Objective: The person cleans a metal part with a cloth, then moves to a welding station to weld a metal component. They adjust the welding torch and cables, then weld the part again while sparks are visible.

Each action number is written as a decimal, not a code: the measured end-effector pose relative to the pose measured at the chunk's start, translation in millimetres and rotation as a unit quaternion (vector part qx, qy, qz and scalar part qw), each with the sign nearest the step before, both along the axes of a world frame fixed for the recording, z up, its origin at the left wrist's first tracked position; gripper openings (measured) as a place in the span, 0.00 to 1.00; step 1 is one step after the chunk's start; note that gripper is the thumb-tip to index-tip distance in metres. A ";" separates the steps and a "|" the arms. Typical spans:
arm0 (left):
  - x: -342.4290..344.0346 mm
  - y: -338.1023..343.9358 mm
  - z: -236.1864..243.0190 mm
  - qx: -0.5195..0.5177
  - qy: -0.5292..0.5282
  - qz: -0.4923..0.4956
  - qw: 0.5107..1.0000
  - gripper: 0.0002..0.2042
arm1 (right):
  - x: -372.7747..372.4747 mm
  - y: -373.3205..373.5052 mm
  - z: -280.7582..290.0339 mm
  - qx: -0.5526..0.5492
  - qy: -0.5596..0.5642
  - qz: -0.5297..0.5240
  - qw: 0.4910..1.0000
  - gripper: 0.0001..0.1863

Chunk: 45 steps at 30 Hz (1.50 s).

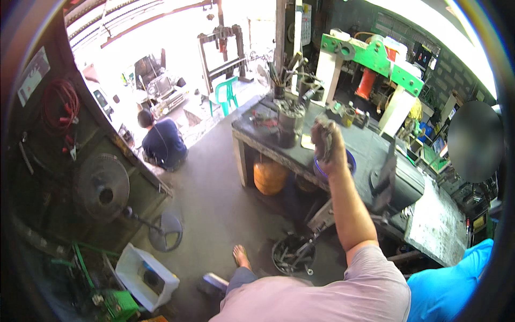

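Observation:
My right hand [329, 146] is stretched out over the dark workbench [359, 140], its fingers closed. It looks dirty, and a greyish thing in its grip is too blurred to name. Right below and behind the hand is a basin with a blue-purple rim [352, 161], partly covered by it. To the hand's left stands a metal can [291, 119], and a small pale yellow piece [307, 141] lies between the two. Red-handled tools [264, 121] rest farther left on the bench. My left hand is out of the picture.
A green press frame [370, 60] rises behind the bench. On the floor are a round tub of metal parts [293, 253], a white crate [146, 276] and a pedestal fan [104, 188]. A person in dark blue [164, 142] crouches by the doorway. Bright blue fabric [450, 284] is close at right.

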State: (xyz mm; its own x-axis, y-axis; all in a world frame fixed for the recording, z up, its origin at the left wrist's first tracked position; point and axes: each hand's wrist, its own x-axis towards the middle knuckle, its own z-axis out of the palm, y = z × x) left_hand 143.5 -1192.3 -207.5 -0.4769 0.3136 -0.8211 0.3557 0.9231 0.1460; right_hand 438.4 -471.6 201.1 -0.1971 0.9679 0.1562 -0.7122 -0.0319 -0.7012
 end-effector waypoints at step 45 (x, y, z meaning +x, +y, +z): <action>-12.8 1130.0 333.2 0.535 -0.202 -0.687 0.447 0.59 | -139.0 279.6 -32.5 0.019 -0.863 -0.206 0.460 0.15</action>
